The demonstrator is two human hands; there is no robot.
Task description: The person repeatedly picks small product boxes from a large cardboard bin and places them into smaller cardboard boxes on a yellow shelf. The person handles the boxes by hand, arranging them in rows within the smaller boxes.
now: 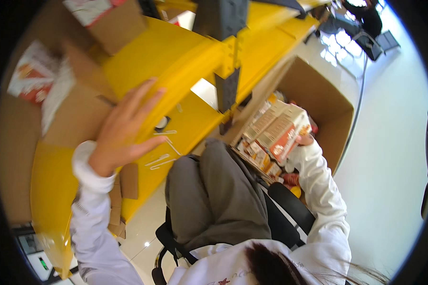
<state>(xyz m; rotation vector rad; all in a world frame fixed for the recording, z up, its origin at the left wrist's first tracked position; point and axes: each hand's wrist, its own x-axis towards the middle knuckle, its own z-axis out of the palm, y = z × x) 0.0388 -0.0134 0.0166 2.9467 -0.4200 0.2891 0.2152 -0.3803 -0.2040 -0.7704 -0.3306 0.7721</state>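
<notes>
My left hand [123, 130] is raised over the front edge of the yellow shelf [176, 59], fingers spread and slightly blurred, holding nothing. Whether it touches the shelf edge, I cannot tell. On my right side, my right hand [305, 139] reaches into a large open cardboard box [318, 90] and grips the near right end of a beige and red printed carton [276, 122]. The carton lies tilted on top of other packages; my fingers beneath it are partly hidden. Smaller orange-and-white packets [257, 154] and a red-lidded container [290, 179] show under and beside it.
Brown cardboard boxes [78, 116] stand on the shelf at left. White hooks [160, 163] and a black-and-white roll [162, 124] lie on the lower yellow shelf. A dark upright post [227, 90] separates shelf and box. A chair armrest [290, 204] sits beside my right arm. Another person [361, 21] is far right.
</notes>
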